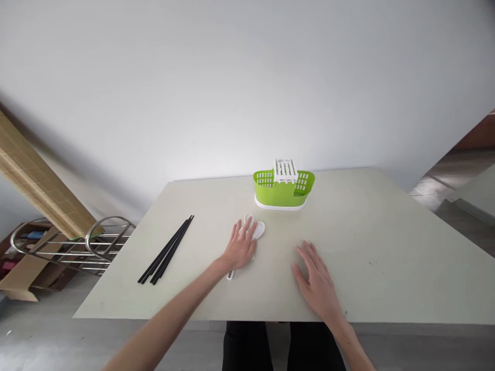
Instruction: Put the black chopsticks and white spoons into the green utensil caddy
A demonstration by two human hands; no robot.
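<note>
My left hand (pixel 237 250) lies over a small group of white spoons (pixel 259 230). Its fingers are stretched out and spread, and they cover most of the spoons. One round spoon bowl shows to the right of the fingertips, and a handle end with dark marks pokes out below the palm. How many spoons lie there, I cannot tell. My right hand (pixel 316 281) rests on the table with fingers extended, holding nothing. Beyond both hands, a green cutlery basket (pixel 276 196) stands on a white base with a white slotted holder (pixel 285 170) on its rim.
Several black chopsticks (pixel 168 250) lie slanted on the left of the pale table (pixel 386 257). A white wall rises behind it. On the floor at left are a metal rack (pixel 77 252), cardboard boxes (pixel 23 268) and a leaning wooden board (pixel 42 180).
</note>
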